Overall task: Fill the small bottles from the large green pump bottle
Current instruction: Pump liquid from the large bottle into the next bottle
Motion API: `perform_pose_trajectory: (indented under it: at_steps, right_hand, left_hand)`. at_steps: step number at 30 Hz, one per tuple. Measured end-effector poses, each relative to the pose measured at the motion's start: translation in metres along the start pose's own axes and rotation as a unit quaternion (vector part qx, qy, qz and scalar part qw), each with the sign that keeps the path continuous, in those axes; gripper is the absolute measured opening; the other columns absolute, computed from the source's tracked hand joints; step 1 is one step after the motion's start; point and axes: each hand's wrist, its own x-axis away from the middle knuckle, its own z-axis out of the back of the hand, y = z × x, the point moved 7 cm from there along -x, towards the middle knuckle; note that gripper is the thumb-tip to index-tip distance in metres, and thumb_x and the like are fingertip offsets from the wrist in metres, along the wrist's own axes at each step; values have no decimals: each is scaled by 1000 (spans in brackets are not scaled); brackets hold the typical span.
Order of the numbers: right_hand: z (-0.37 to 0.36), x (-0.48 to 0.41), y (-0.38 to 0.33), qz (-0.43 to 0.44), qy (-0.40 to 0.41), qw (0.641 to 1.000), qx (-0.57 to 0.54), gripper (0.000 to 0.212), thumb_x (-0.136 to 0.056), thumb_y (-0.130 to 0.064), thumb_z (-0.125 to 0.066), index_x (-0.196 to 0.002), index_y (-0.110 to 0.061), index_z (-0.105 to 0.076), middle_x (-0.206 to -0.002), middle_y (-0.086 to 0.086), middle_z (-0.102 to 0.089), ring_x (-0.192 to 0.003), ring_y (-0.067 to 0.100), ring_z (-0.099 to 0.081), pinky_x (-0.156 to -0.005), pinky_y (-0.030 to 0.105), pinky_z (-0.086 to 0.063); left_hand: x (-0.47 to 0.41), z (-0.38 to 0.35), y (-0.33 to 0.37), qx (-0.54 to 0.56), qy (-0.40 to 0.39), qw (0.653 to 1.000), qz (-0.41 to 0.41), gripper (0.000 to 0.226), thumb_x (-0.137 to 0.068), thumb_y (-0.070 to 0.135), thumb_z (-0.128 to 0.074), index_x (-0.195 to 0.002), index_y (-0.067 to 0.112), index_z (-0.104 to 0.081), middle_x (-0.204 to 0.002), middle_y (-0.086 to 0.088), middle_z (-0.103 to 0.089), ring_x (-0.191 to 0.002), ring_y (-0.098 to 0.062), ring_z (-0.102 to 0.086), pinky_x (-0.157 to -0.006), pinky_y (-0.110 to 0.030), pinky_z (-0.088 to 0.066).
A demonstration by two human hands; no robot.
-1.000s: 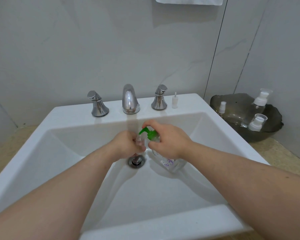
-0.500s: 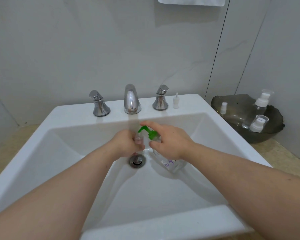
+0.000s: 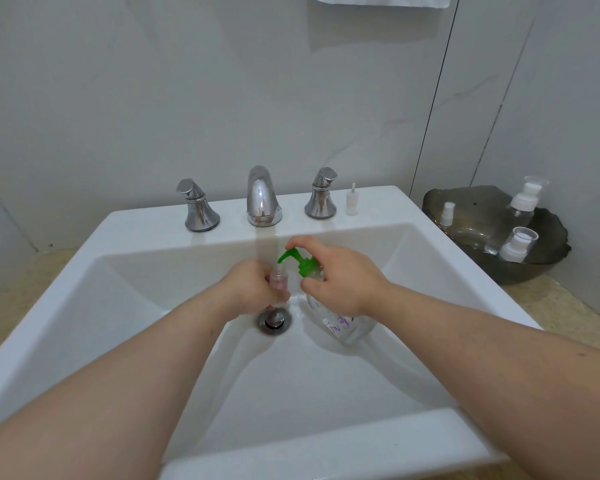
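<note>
Just above the drain (image 3: 274, 320) in the sink (image 3: 153, 225), I see the left hand (image 3: 253, 289) gripping a small bottle (image 3: 280, 279) upright under the green spout, while at its 3 o'clock the right hand (image 3: 343, 282) clasps the large green pump bottle (image 3: 347, 329), forefinger on the pump.

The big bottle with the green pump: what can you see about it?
The large clear plastic bottle with a green pump rests in the white sink, right of the metal drain. Purple writing marks its side. The right hand grips its neck, forefinger on the pump head. The spout points at the small clear bottle in the left hand.
</note>
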Motion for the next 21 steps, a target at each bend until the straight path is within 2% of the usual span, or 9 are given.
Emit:
perform_pose_trajectory:
  at_steps: [3,8,12,16,21]
  right_hand:
    - [0,0,0,-2,2,1000,2,55,-88,-30,-56,-134,-52,-37,-102,-6,-62,-88,20,-57,-79,38,-50]
    - [1,0,0,-3,4,1000,5,52,-88,-30,-56,-132,-50,-38,-104,-6,-63,-86,21,-58,-80,39,-51]
    - [1,0,-1,-3,5,1000,5,48,-89,-30,-56,-130,-48,-39,-104,-6,-64,-84,20,-58,-81,40,-52]
    - [1,0,-1,-1,6,1000,8,46,-90,-31,-56,-130,-47,-39,-103,-6,-64,-84,20,-58,-80,40,-52]
    - [0,1,2,-4,7,1000,5,57,-91,-33,-55,-141,-53,-35,-101,-11,-61,-89,18,-57,-82,37,-51]
  left_hand:
    - [-1,0,0,-10,10,1000,-3,22,-79,21,-80,-90,4,-71,-80,-9,-68,-84,-33,-72,-89,-52,-59]
    - [-3,0,0,-19,17,1000,-7,23,-82,20,-80,-92,1,-70,-79,-8,-66,-76,-29,-68,-90,-51,-59]
    - [-2,0,1,-25,16,999,-11,24,-82,21,-79,-90,1,-70,-77,-8,-66,-89,-38,-73,-88,-52,-60]
    - [-2,-2,1,-24,12,1000,-5,23,-82,20,-78,-91,0,-70,-74,-3,-63,-73,-24,-65,-89,-49,-60]
    - [-4,-2,-1,-20,9,1000,-5,18,-81,17,-77,-89,2,-71,-77,-1,-64,-75,-20,-63,-91,-48,-59]
